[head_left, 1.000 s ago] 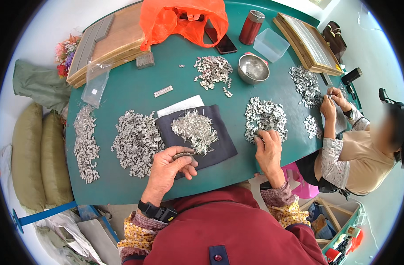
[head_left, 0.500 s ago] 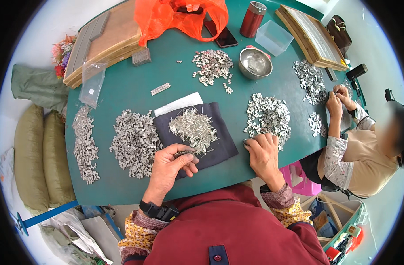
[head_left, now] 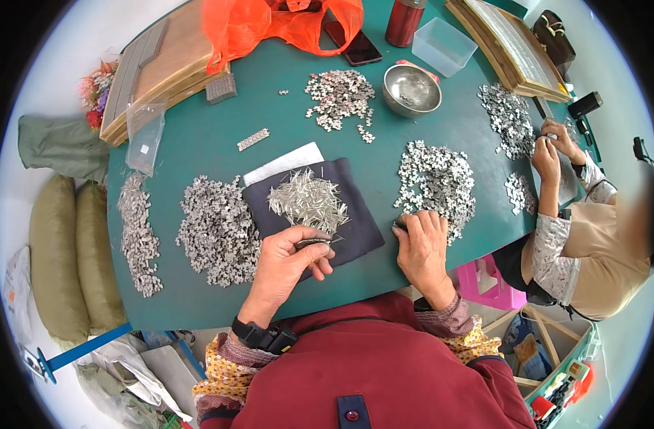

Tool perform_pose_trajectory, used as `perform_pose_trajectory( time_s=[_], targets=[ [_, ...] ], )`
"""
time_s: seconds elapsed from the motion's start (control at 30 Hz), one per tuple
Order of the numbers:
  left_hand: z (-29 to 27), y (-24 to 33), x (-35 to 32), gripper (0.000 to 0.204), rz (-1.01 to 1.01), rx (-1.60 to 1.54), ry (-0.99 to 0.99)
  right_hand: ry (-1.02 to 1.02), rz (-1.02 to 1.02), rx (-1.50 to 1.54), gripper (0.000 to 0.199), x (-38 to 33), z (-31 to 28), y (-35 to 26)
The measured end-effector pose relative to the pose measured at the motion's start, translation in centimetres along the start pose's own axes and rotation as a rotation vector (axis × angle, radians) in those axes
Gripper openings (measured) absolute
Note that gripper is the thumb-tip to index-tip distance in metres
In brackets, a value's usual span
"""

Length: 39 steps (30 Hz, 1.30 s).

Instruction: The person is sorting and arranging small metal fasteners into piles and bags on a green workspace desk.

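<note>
My left hand point(head_left: 280, 268) is closed on a short dark strip of metal links point(head_left: 312, 243), pinched between thumb and fingers. It hovers over the near part of a dark cloth point(head_left: 364, 227), just in front of a heap of thin metal pins point(head_left: 309, 200). My right hand point(head_left: 423, 250) rests at the near edge of a pile of small metal links point(head_left: 441, 179). Its fingers are curled together, and a small dark bit shows at the tips, too small to name. Left of the cloth lies another pile of grey links point(head_left: 216, 229).
A metal bowl point(head_left: 411, 89), a clear plastic box point(head_left: 443, 46), a phone point(head_left: 361, 48) and an orange bag point(head_left: 269, 32) stand farther back. A short link strip point(head_left: 253, 139) lies beyond the cloth. At the right, a co-worker's hands point(head_left: 552, 146) work beside other link piles.
My left hand has shifted slightly right and up with the strip, which shows more edge-on. My right hand stays by the pile. The whole view has shifted a little.
</note>
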<state>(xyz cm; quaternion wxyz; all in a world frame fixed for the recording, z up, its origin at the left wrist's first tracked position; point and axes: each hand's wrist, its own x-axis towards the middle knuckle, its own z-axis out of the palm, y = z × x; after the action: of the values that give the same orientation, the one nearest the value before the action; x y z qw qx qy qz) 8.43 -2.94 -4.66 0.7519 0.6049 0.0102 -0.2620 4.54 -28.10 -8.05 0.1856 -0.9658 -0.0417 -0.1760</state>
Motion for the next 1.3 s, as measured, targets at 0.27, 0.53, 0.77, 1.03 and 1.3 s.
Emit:
perform_pose_trajectory(
  time_s=[0.27, 0.53, 0.77, 1.03, 1.3],
  targets=[
    [0.1, 0.0, 0.6, 0.015, -0.016, -0.01, 0.007, -0.007, -0.019, 0.076, 0.019, 0.6, -1.0, 1.1],
    [0.2, 0.5, 0.9, 0.014, -0.056, 0.036, 0.024, -0.067, 0.061, -0.059, 0.018, 0.9, -1.2, -0.9],
    [0.3, -0.3, 1.2, 0.016, -0.058, -0.042, -0.013, -0.127, 0.069, 0.002, 0.015, 0.1, -1.3, -0.5],
    [2.7, 1.9, 2.4, 0.015, 0.018, -0.011, -0.025, -0.12, 0.258, 0.661, 0.011, 4.0, -3.5, -3.3],
    [3.8, 2.8, 1.9, 0.012, 0.133, -0.049, -0.003, -0.098, 0.283, 0.951, 0.006, 4.7, -3.0, -7.0]
  ],
)
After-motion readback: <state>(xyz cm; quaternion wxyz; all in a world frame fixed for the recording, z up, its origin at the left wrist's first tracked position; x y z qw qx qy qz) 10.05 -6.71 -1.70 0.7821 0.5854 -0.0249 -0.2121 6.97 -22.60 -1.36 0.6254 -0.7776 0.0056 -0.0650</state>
